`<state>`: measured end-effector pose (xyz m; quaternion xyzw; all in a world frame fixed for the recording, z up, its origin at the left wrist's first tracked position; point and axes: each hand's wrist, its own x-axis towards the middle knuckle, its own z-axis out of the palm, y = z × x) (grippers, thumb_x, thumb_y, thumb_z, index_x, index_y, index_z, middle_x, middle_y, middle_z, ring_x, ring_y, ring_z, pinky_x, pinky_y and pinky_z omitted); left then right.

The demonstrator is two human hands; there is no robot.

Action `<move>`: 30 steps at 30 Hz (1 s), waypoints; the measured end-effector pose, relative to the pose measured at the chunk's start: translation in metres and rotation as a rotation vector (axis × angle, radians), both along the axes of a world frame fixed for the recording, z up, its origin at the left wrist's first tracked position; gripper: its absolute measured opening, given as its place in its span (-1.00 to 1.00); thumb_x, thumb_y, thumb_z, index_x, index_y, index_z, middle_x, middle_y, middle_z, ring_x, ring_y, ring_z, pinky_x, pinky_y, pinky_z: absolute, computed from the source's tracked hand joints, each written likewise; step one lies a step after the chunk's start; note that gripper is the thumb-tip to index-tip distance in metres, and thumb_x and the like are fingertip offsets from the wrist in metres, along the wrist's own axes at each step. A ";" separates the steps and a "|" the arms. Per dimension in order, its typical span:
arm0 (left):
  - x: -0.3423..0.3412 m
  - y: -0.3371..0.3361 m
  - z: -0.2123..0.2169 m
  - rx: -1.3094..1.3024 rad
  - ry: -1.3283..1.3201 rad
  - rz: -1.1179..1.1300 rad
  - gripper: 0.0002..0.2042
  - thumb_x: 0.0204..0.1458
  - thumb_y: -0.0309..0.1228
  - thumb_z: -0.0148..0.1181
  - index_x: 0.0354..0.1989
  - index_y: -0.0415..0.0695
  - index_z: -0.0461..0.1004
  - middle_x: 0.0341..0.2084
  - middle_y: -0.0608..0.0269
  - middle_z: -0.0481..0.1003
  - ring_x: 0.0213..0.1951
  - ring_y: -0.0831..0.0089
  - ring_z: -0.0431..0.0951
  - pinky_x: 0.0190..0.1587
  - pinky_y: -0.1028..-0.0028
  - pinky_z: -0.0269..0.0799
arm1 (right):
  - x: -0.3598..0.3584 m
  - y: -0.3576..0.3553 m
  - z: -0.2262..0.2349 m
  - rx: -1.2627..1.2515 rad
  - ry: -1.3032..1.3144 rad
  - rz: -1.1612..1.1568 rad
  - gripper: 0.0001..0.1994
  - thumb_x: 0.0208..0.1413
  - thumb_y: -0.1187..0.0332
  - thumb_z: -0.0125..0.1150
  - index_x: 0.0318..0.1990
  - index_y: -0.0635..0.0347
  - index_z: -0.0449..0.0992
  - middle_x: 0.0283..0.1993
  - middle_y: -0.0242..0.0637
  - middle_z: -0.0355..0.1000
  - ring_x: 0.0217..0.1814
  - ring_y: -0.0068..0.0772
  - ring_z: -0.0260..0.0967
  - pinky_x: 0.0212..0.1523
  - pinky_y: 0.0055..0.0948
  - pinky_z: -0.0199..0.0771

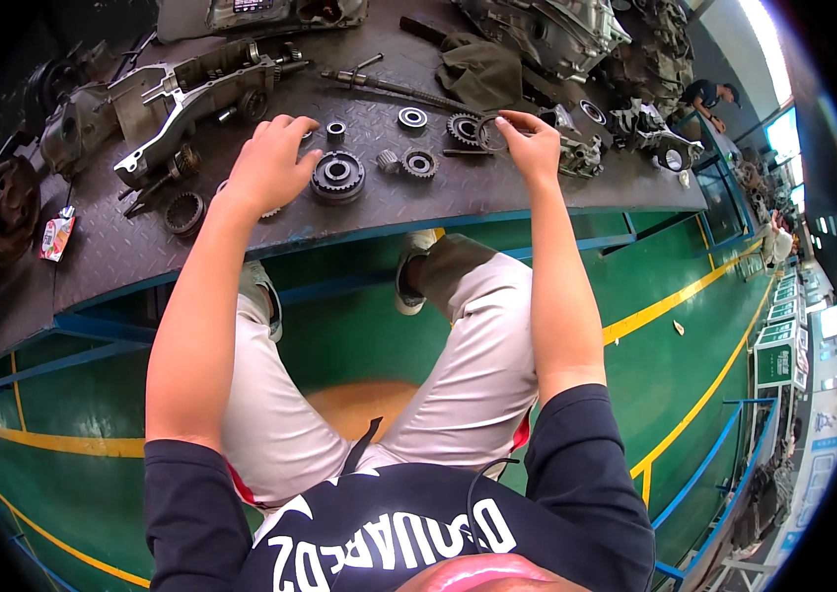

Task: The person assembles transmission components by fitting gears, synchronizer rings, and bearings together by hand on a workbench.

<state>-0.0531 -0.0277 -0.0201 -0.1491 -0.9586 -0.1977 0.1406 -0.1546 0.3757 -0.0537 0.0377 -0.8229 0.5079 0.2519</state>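
My right hand (532, 146) pinches a thin metal ring (488, 134) between thumb and fingers, above the right part of the workbench. Just left of that ring lies a toothed gear (462, 128). My left hand (278, 166) is over the bench with its thumb apart from the fingers. Beneath its palm a metal part is mostly covered. Right of its thumb sits a large synchronizer hub-like gear (337, 177). Between my hands lie a bearing (412, 118), a small ring (336, 129), a small splined gear (388, 160) and another gear (419, 163).
A long splined shaft (399, 91) lies behind the gears, beside a dark cloth (478, 71). An opened gearbox housing (177, 104) stands at left, with a toothed ring (184, 213) near the front edge. More castings (556, 35) fill the back right. A person (709, 99) bends at another bench.
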 end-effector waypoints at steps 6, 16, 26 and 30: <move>0.000 0.024 0.008 0.117 0.074 -0.045 -0.67 0.20 -0.31 0.30 0.11 -0.10 0.58 0.05 0.05 0.56 0.16 0.02 0.51 0.26 0.14 0.45 | -0.011 -0.027 -0.001 -0.275 -0.155 0.003 -0.78 0.14 0.34 0.52 -0.08 0.19 0.78 -0.24 -0.38 0.69 -0.33 -0.61 0.54 -0.34 -0.54 0.53; 0.001 0.057 0.004 0.276 0.086 -0.076 -0.43 0.17 -0.15 0.37 0.28 -0.20 0.45 0.12 -0.07 0.54 0.20 -0.04 0.51 0.24 0.11 0.47 | 0.000 -0.076 0.032 -0.475 -0.382 0.291 -0.74 0.14 0.37 0.50 -0.04 0.27 0.76 -0.21 -0.30 0.68 -0.23 -0.57 0.55 -0.30 -0.53 0.55; -0.002 0.054 0.013 0.463 -0.012 -0.045 -0.52 0.19 -0.23 0.46 0.17 -0.25 0.48 -0.21 0.10 0.68 -0.24 0.34 0.71 -0.10 0.36 0.62 | 0.041 -0.163 0.072 -0.204 -0.308 0.562 -0.63 0.28 0.21 0.42 0.06 0.35 0.70 -0.09 -0.27 0.68 -0.08 -0.53 0.57 -0.03 -0.48 0.58; -0.013 0.045 0.010 1.011 -0.480 0.026 -0.75 0.38 -0.29 0.24 0.04 -0.23 0.50 -0.25 0.21 0.62 -0.34 0.55 0.58 -0.22 0.47 0.58 | -0.017 -0.092 0.025 0.684 -0.253 -0.096 -0.25 -0.03 -0.24 0.49 0.33 -0.20 0.57 0.36 -0.01 0.44 0.43 0.16 0.31 0.40 0.06 0.38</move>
